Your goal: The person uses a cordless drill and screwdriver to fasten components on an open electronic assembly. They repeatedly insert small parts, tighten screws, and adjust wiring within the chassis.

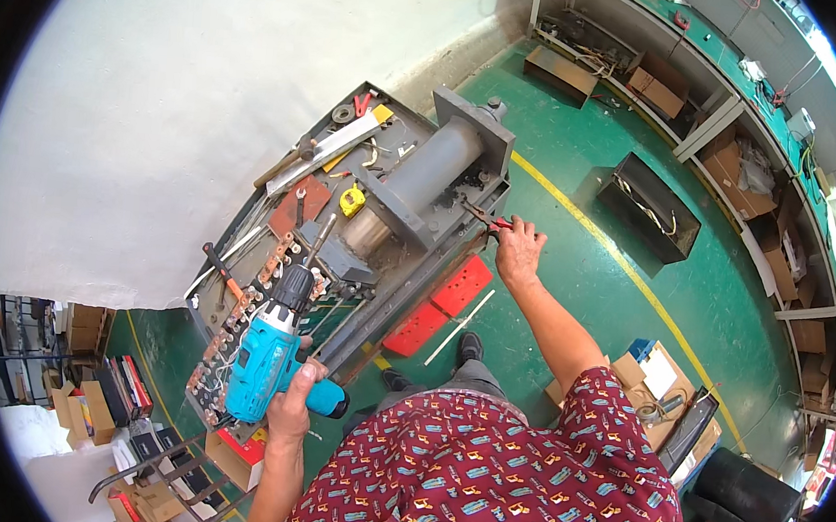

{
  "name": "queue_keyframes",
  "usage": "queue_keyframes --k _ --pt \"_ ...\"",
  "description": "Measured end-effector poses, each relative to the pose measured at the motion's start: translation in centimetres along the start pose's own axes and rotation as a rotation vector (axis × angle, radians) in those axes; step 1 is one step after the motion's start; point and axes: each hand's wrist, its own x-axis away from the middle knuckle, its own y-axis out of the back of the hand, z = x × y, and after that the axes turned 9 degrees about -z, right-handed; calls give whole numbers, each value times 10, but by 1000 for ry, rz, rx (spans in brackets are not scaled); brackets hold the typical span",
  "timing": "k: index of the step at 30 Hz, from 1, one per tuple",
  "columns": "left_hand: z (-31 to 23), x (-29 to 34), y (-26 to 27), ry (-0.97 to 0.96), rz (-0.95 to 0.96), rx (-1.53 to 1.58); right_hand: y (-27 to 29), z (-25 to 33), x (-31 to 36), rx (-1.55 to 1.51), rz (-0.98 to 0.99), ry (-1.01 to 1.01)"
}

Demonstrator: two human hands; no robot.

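My left hand (pixel 291 403) is wrapped round the grip of a teal cordless drill (pixel 264 367), whose black chuck and long bit point up over the workbench. In my right hand (pixel 519 253) is a pair of red-handled pliers (pixel 488 219), their jaws reaching over the bench's right edge. Beyond both hands a heavy grey steel cylinder with square flanges (pixel 430 172) lies on the bench (pixel 406 290). Left of it sit a yellow tape measure (pixel 352 200) and a reddish-brown plate (pixel 300 203). Copper-coloured terminal pieces (pixel 224 349) line the bench near the drill.
A hammer with an orange handle (pixel 225 270) lies at the bench's left edge. Red perforated strips (pixel 439 307) are below the bench's right side. An open black metal box (pixel 650 209) stands on the green floor, with shelves of cardboard boxes (pixel 739 173) behind. A white wall (pixel 173 124) borders the left.
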Motion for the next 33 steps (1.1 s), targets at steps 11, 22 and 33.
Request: queue_keyframes --k 11,22,33 --pt "-3 -2 -8 33 -29 -6 4 -1 -7 4 73 13" --pt "-2 -4 -12 72 -13 -14 8 -6 -4 1 43 0" --pt "0 -5 -13 68 -13 -8 7 -10 -11 12 33 57"
